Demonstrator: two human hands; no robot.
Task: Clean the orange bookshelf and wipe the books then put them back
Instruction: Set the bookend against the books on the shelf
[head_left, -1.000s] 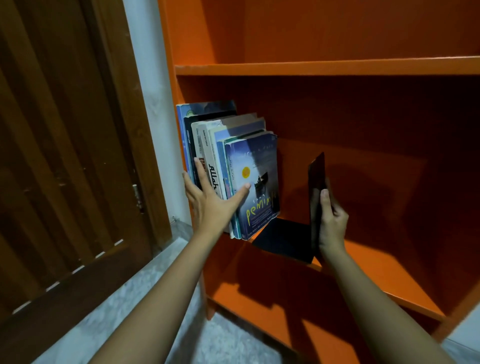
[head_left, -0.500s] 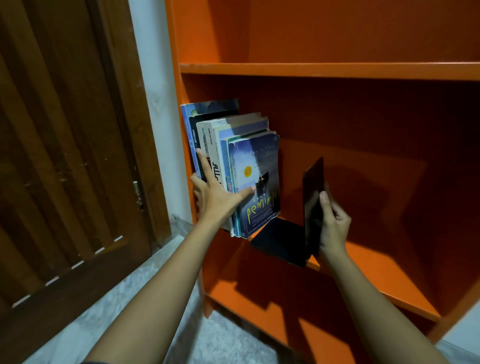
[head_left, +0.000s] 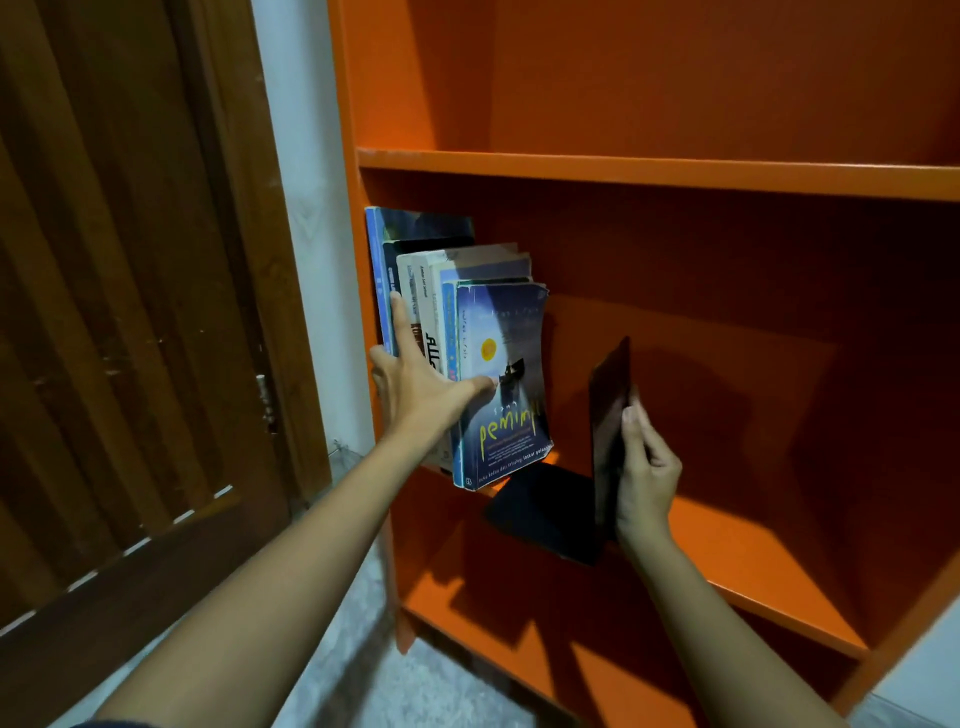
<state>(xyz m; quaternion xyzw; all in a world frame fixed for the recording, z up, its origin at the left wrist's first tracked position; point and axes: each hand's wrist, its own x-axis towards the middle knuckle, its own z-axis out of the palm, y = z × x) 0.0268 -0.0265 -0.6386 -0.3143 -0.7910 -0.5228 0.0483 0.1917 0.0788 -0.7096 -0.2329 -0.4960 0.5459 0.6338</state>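
Orange bookshelf (head_left: 675, 174) fills the centre and right of the frame, with a dark wooden door (head_left: 130, 312) on the left and a strip of pale wall (head_left: 306, 208) between them. Grey floor (head_left: 363, 649) shows at the bottom.

The middle compartment holds a short row of books (head_left: 498, 332) standing upright at its left end, against the side panel. The rightmost, a blue paperback, shows its cover to the right.

The left hand (head_left: 421, 395) is spread wide over this row. Its fingers lie straight on the spines and its thumb reaches across onto the blue cover, bracing the books rather than gripping them.

To the right of the books, the right hand (head_left: 647, 478) pinches the upright plate of a black L-shaped bookend (head_left: 608, 415), thumb on the near face and fingers curled behind. The plate's long axis is vertical, roughly parallel to the blue cover, and a clear gap lies between the two. The flat foot of the bookend points left towards the base of the books, and its near corner juts past the shelf's front edge. Whether the foot touches the blue paperback I cannot tell.

The books look to be back in place. The next move probably turns on sliding the bookend leftward until the plate meets the cover, and the right hand is the one placed to do it.
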